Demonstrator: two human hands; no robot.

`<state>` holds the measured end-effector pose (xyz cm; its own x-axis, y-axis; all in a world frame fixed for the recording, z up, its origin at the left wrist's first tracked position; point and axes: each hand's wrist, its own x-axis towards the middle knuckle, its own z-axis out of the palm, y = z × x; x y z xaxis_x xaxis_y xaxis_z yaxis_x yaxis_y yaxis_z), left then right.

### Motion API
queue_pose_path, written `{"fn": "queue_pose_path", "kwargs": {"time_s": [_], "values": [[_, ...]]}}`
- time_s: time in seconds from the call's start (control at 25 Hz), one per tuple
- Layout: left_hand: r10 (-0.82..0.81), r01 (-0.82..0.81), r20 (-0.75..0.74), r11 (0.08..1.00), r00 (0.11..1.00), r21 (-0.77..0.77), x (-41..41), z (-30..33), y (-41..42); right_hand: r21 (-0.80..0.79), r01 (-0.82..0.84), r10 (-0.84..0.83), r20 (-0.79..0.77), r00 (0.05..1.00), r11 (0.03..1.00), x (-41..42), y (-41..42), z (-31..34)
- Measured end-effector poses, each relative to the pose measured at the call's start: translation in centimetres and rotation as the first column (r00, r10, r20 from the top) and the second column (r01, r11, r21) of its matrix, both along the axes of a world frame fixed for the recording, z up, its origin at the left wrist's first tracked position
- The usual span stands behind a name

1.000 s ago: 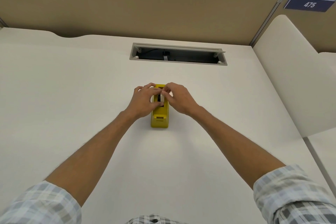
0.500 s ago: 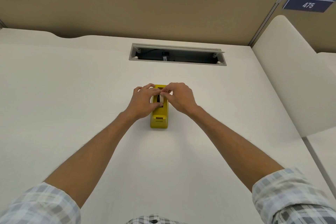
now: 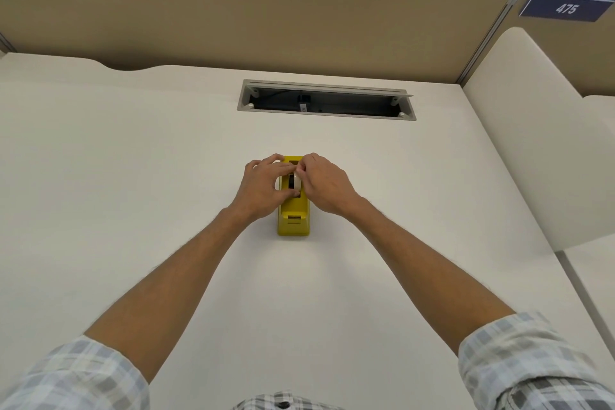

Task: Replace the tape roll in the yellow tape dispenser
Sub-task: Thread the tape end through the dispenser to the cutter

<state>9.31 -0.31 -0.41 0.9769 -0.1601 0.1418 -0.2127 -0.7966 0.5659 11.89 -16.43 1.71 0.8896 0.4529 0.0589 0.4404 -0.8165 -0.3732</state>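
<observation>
The yellow tape dispenser [image 3: 293,220] stands in the middle of the cream desk, its cutter end towards me. A whitish tape roll [image 3: 295,181] with a dark hub sits upright over the dispenser's slot, mostly hidden by fingers. My left hand [image 3: 264,188] grips the roll from the left side. From the right, my right hand [image 3: 324,185] pinches the roll's top with fingertips. Whether the roll rests fully in the slot is hidden.
A grey cable opening [image 3: 326,100] is set into the desk [image 3: 133,176] beyond the dispenser. A tan partition [image 3: 266,17] closes the back. A cream side panel [image 3: 539,143] rises on the right, with a sign reading 475 [image 3: 565,8] above it.
Both hands stay on the roll at the dispenser; the right fingertips have shifted slightly along the roll's top. The dispenser has not moved.
</observation>
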Motion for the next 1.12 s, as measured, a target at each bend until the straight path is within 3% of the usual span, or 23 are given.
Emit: {"fn": "queue_pose_path", "kwargs": {"time_s": [0.2,0.32,0.52,0.64,0.92,1.12], "values": [[-0.014,0.016,0.043,0.999,0.999,-0.049,-0.4,0.0,-0.2,0.129,0.059,-0.048,-0.086,0.995,0.990,-0.2,-0.5,-0.3],[-0.040,0.038,-0.008,0.981,0.999,-0.190,-0.6,-0.3,-0.1,0.173,0.071,-0.056,-0.089,0.994,0.982,-0.3,-0.8,-0.4],[0.077,-0.089,-0.054,0.958,0.996,-0.272,-1.0,-0.1,-0.9,0.155,-0.011,-0.006,0.113,0.994,0.988,-0.7,-0.7,-1.1],[0.062,-0.084,-0.077,0.941,0.995,-0.327,-1.0,0.0,-1.0,0.181,-0.011,-0.011,0.119,0.993,0.983,-0.9,-0.7,-1.3],[0.033,-0.071,-0.109,0.926,0.994,-0.371,-0.9,-0.1,-0.5,0.297,0.044,-0.062,0.052,0.997,0.954,-1.1,-0.5,-1.6],[0.038,-0.075,-0.121,0.944,0.992,-0.323,-0.8,-0.3,-0.3,0.341,0.096,-0.100,-0.007,0.995,0.935,-0.8,-0.5,-1.2]]}}
